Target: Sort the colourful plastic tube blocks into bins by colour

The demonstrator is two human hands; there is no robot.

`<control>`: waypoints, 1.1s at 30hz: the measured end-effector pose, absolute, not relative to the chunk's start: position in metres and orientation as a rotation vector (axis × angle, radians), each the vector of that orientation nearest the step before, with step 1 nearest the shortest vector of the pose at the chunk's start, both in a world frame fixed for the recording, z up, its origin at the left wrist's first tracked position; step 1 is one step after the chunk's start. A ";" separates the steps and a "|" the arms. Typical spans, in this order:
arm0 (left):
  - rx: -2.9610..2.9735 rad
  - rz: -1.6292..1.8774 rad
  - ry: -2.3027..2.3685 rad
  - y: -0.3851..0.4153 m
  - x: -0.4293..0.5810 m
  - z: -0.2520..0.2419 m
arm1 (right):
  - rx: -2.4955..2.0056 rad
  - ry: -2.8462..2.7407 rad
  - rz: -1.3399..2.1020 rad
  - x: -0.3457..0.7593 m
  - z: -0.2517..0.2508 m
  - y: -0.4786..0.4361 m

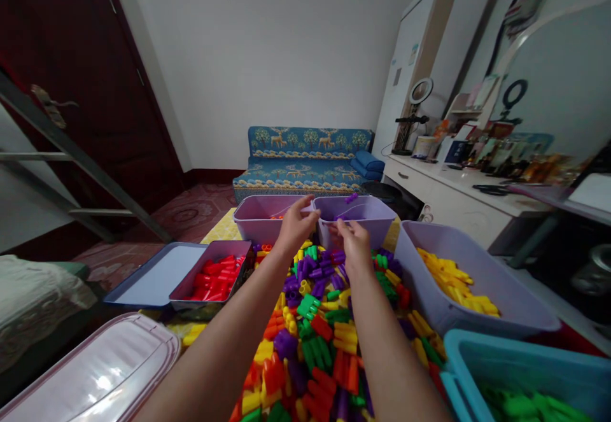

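My left hand (298,223) is held above the pile, near the front rims of two lilac bins, with its fingers apart and nothing visible in it. My right hand (354,244) hovers before the right lilac bin (382,218), its fingers loosely spread. A purple plastic building piece (351,198) shows over that bin, apart from the hand and seemingly in the air. More purple shows close to the right fingertips; whether they touch it I cannot tell. Below both hands spreads a mixed pile of plastic building pieces (319,326) in red, yellow, green, purple and orange.
The left lilac bin (252,218) holds some orange-red pieces. A smaller box (179,295) contains red pieces, beside a blue-rimmed lid (157,275). Yellow pieces lie in the large bin (420,282), green ones in the turquoise bin (453,352). A pink lid (109,371) lies front left.
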State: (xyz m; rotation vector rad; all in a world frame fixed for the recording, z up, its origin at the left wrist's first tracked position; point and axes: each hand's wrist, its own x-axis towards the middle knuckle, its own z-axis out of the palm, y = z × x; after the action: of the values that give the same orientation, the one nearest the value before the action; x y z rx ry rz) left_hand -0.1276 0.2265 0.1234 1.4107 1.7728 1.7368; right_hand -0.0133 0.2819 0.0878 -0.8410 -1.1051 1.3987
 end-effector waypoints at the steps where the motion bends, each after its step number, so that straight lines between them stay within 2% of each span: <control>1: 1.452 1.638 1.947 0.218 -0.129 0.111 | -0.886 -1.156 1.352 -0.010 0.077 0.280; 3: 1.554 1.328 2.259 0.196 -0.129 0.080 | -0.981 -1.347 1.210 -0.004 0.049 0.273; 6: 1.619 0.894 2.419 0.167 -0.123 0.037 | -1.131 -1.679 0.988 0.004 0.011 0.258; 9: 1.674 0.779 2.420 0.152 -0.114 0.019 | -1.189 -2.005 0.807 0.005 -0.005 0.242; 14: 1.630 0.942 2.271 0.149 -0.117 0.014 | -1.079 -2.267 0.604 0.003 0.001 0.227; 21: 1.540 1.259 1.977 0.149 -0.129 0.004 | -0.967 -2.194 0.864 0.000 0.003 0.228; 33: 1.361 1.619 1.612 0.156 -0.126 0.004 | -0.810 -2.007 1.004 -0.001 0.009 0.226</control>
State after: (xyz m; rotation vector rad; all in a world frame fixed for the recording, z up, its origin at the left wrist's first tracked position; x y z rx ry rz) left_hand -0.1262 0.1556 0.0036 1.3605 1.6121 1.6188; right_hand -0.0009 0.2261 0.0090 -0.8105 -2.0068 1.0043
